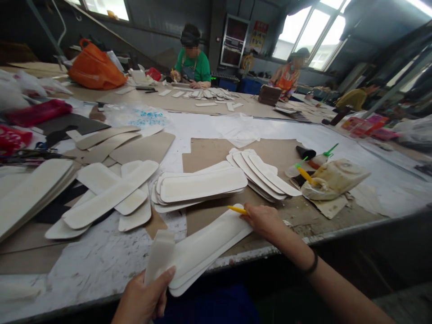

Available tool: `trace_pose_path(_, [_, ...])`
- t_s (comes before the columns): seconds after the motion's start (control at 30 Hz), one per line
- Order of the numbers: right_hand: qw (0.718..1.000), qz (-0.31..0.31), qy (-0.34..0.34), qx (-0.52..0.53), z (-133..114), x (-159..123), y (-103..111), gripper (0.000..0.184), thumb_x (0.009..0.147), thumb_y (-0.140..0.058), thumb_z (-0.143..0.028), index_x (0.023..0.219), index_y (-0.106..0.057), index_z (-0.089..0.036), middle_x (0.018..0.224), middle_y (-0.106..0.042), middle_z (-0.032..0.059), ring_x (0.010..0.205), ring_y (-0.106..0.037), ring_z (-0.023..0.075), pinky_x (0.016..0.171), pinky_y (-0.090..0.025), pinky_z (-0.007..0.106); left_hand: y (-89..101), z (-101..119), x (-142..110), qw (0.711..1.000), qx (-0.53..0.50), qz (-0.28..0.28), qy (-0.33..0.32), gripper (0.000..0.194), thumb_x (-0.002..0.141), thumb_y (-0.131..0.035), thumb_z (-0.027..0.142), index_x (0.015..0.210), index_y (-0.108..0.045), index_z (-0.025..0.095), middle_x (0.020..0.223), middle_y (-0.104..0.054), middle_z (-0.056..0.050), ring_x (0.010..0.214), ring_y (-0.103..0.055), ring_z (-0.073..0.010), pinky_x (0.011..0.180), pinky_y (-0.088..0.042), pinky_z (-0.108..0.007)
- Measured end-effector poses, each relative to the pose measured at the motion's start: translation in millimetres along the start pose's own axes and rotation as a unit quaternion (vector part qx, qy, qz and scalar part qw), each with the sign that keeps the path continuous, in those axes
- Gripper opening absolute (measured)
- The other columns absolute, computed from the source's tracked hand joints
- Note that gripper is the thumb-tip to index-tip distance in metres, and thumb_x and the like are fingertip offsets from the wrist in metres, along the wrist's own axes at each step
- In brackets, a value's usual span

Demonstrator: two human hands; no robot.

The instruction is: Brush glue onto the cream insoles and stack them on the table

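My left hand [145, 292], at the near edge of the table, pinches a pale flat strip [161, 252] that stands up between thumb and fingers. Beside it lies a small stack of long white panels with rounded corners [205, 245], overhanging the table edge. My right hand [265, 220] is closed around a slim yellow stick [238, 210] over the far end of that stack; the stick's tip points left. Just beyond are a pile of similar panels [204, 184] and a fanned pile [263, 175].
More panels [111, 193] lie crossed at left. At right, a glue-crusted bag [340, 177] holds another yellow stick, near small bottles [322, 158] with green nozzles. An orange bag [96, 67] sits far left. Across the table, a person in green [202, 67] and others work.
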State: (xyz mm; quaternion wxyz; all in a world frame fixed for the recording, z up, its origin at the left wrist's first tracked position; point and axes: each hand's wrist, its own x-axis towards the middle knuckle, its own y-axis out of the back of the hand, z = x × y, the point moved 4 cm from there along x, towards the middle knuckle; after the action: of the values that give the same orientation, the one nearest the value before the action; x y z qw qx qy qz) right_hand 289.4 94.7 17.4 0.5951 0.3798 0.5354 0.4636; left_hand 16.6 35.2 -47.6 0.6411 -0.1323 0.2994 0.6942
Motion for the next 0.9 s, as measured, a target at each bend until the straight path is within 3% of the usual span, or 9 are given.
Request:
trace_pose_path(0.33, [1.000,0.000,0.013,0.025,11,12,-11,0.025,0.084,-0.046,-0.040,0.095,-0.056,-0.020,0.082,-0.068,0.0082,0.076,-0.064,0.0216,0.058,-0.038,0.026,-0.8,-1,3,1.000,0.009,-0.021,0.017,0.042,0.054,-0.062,0.055,0.038,-0.043,0.021,0.023,-0.037,0.003,0.027,-0.034,-0.0118,0.038,-0.025,-0.024])
trace_pose_path(0.53, [0.984,0.081,-0.056,0.146,33,-1,-18,0.022,0.084,-0.043,-0.035,0.085,-0.057,-0.018,0.066,-0.063,0.0035,0.062,-0.060,0.0180,0.054,-0.035,0.024,-1.1,-2,3,1.000,0.003,-0.010,0.021,0.044,0.050,-0.062,0.059,0.038,-0.044,0.021,0.023,-0.038,0.002,0.027,-0.033,-0.0118,0.038,-0.025,-0.025])
trace_pose_path(0.7, [0.968,0.122,-0.063,0.210,33,-15,-23,0.026,0.082,-0.042,-0.035,0.072,-0.059,-0.018,0.058,-0.059,0.0026,0.054,-0.053,0.0173,0.053,-0.034,0.026,-1.6,-1,1,1.000,-0.009,-0.002,0.010,0.042,0.049,-0.063,0.057,0.040,-0.044,0.020,0.022,-0.038,0.003,0.026,-0.033,-0.0111,0.038,-0.024,-0.024])
trace_pose_path(0.8, [0.940,0.141,-0.073,0.301,34,-21,-21,0.026,0.078,-0.047,-0.041,0.071,-0.058,-0.018,0.060,-0.058,0.0016,0.057,-0.053,0.0173,0.054,-0.036,0.027,-2.7,-2,0,0.999,-0.040,0.010,0.001,0.040,0.051,-0.063,0.054,0.042,-0.044,0.020,0.024,-0.039,0.003,0.027,-0.035,-0.0111,0.037,-0.025,-0.024])
trace_pose_path(0.9, [0.878,0.065,-0.099,0.463,36,-24,-25,0.032,0.072,-0.053,-0.049,0.061,-0.051,-0.019,0.048,-0.049,-0.0033,0.045,-0.045,0.0123,0.045,-0.032,0.023,-4.3,-4,-1,0.996,-0.083,-0.001,-0.012,0.038,0.055,-0.063,0.052,0.045,-0.046,0.019,0.027,-0.044,0.001,0.031,-0.039,-0.0112,0.038,-0.029,-0.024])
